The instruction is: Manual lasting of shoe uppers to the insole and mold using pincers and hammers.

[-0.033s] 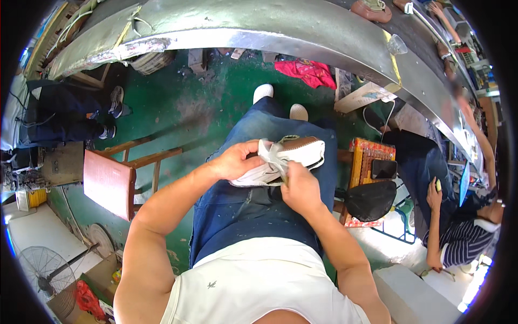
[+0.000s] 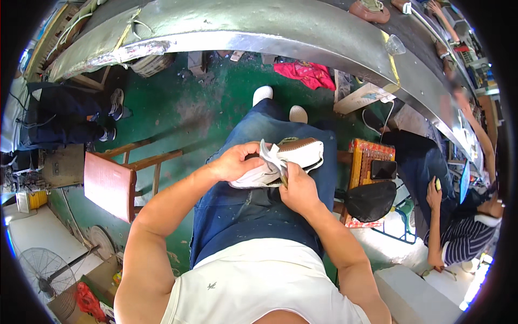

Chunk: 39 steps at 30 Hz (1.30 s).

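A white shoe (image 2: 307, 156) with a brown inside lies across my lap, over blue jeans. Wrapped around its left end is my left hand (image 2: 240, 162), the thumb lying on the upper. My right hand (image 2: 300, 189) is closed at the near side of the shoe, fingers pinching a pale grey-white strip (image 2: 274, 156) that rises from the opening. Whether this strip is a lace or part of the tongue, I cannot tell. The fingertips of my right hand are partly hidden.
A metal-edged workbench (image 2: 226, 40) curves across ahead. A stool (image 2: 109, 183) stands at left, a fan (image 2: 47, 272) lower left. At right, a woven seat (image 2: 361, 162) bears a phone (image 2: 383, 169) and a black pouch (image 2: 370, 201). A co-worker in a striped shirt (image 2: 467, 245) sits beyond it.
My right hand has shifted slightly, and the pale strip at the shoe's opening has bent into a different shape. My left hand keeps its hold.
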Each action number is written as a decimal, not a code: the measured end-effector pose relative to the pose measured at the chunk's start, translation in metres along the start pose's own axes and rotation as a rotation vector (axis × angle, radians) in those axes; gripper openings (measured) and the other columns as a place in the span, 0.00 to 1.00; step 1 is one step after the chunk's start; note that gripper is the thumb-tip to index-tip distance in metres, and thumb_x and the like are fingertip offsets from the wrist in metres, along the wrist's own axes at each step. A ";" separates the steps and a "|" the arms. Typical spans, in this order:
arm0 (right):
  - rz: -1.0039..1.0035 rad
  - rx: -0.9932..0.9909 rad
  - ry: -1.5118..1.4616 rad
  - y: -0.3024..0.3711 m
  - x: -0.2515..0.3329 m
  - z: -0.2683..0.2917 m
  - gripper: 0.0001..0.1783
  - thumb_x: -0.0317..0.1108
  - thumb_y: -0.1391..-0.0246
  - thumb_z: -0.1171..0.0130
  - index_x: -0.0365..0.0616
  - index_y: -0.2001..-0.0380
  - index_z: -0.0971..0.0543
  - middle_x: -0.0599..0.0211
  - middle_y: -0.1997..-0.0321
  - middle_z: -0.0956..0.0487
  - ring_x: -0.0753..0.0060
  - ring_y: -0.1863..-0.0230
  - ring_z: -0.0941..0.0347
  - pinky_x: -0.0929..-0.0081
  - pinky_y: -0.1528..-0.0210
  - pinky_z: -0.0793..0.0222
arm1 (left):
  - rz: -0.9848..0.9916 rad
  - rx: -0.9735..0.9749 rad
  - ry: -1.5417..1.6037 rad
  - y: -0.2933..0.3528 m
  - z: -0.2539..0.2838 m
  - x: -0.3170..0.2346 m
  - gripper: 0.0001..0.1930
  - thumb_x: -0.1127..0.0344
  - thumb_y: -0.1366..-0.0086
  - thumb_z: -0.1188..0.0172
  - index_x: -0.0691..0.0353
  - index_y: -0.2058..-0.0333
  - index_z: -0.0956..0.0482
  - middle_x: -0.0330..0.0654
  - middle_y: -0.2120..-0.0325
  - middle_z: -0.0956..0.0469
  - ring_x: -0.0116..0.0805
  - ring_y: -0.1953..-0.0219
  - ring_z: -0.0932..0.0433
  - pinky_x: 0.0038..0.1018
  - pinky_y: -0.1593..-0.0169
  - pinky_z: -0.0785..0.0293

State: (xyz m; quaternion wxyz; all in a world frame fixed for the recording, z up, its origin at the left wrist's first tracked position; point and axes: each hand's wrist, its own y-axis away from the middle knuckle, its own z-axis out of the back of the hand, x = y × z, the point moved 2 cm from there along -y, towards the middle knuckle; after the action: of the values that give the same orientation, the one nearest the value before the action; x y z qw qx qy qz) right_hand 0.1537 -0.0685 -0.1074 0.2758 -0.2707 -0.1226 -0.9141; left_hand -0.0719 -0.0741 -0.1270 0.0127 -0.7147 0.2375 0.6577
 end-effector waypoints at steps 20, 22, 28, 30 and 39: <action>0.001 0.070 -0.561 0.008 0.028 0.063 0.21 0.39 0.37 0.42 0.34 0.47 0.27 0.51 0.60 0.21 0.63 0.62 0.22 0.68 0.57 0.25 | 0.110 0.053 -0.172 0.026 0.009 -0.021 0.32 0.75 0.34 0.38 0.68 0.32 0.36 0.47 0.44 0.23 0.32 0.43 0.26 0.30 0.37 0.31; -0.017 0.096 -0.711 0.009 0.034 0.063 0.19 0.41 0.33 0.46 0.34 0.49 0.27 0.54 0.62 0.20 0.69 0.65 0.21 0.71 0.60 0.25 | 0.090 0.042 -0.179 0.027 0.010 -0.015 0.31 0.75 0.33 0.39 0.68 0.33 0.36 0.48 0.44 0.23 0.32 0.43 0.26 0.30 0.37 0.31; -0.287 0.647 -0.514 -0.003 0.042 0.086 0.19 0.41 0.28 0.54 0.32 0.55 0.28 0.55 0.72 0.21 0.57 0.67 0.20 0.60 0.61 0.24 | 0.098 0.043 -0.300 0.029 0.011 -0.013 0.32 0.74 0.35 0.38 0.65 0.32 0.35 0.46 0.44 0.23 0.31 0.43 0.26 0.29 0.37 0.32; -0.112 0.384 -0.586 0.022 0.044 0.066 0.19 0.42 0.28 0.55 0.33 0.55 0.28 0.54 0.72 0.21 0.57 0.67 0.20 0.59 0.61 0.24 | 0.107 0.053 -0.209 0.031 0.005 -0.011 0.32 0.74 0.35 0.38 0.64 0.32 0.35 0.46 0.44 0.22 0.31 0.43 0.26 0.29 0.37 0.32; 0.014 0.143 -0.466 0.031 0.013 0.019 0.22 0.45 0.29 0.55 0.32 0.62 0.27 0.47 0.70 0.19 0.46 0.66 0.19 0.56 0.58 0.25 | 0.075 0.083 -0.288 0.032 0.011 -0.008 0.35 0.73 0.36 0.35 0.63 0.31 0.37 0.45 0.44 0.22 0.31 0.43 0.25 0.29 0.37 0.31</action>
State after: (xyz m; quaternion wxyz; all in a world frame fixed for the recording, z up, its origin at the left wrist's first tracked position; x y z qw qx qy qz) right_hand 0.1707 -0.0921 -0.0822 0.2648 -0.4548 -0.2454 -0.8141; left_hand -0.0938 -0.0958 -0.1116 0.0515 -0.6027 0.2865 0.7430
